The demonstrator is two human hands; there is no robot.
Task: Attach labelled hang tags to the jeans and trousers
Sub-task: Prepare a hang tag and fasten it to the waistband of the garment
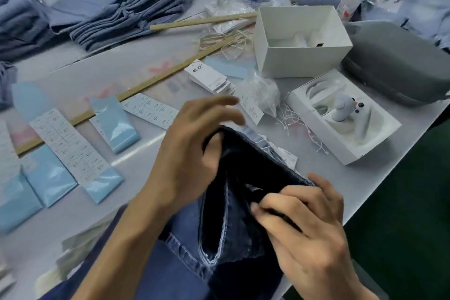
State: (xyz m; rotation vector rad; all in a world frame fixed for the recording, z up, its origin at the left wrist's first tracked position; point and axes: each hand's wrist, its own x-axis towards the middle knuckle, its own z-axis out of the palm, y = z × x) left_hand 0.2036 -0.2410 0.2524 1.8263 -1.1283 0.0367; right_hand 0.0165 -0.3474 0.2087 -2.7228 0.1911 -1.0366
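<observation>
A pair of dark blue jeans (pixel 226 221) lies at the table's near edge with its waistband pulled open. My left hand (pixel 192 151) holds the far rim of the waistband, thumb inside, fingers stretched out and blurred. My right hand (pixel 304 226) pinches the near side of the waistband with curled fingers; something small and pale shows by its fingertips, too blurred to name. A stack of white hang tags (pixel 209 78) lies beyond the jeans. Loose white strings (pixel 299 124) are scattered to the right.
Sheets of printed labels (pixel 70 146) and light blue bags (pixel 114 124) lie at left. Two wooden rulers (pixel 151 83) cross the table. An open white box (pixel 302 39), a white tray with a small figure (pixel 341 126), a grey case (pixel 399 61) and piles of folded jeans (pixel 102 2) stand behind.
</observation>
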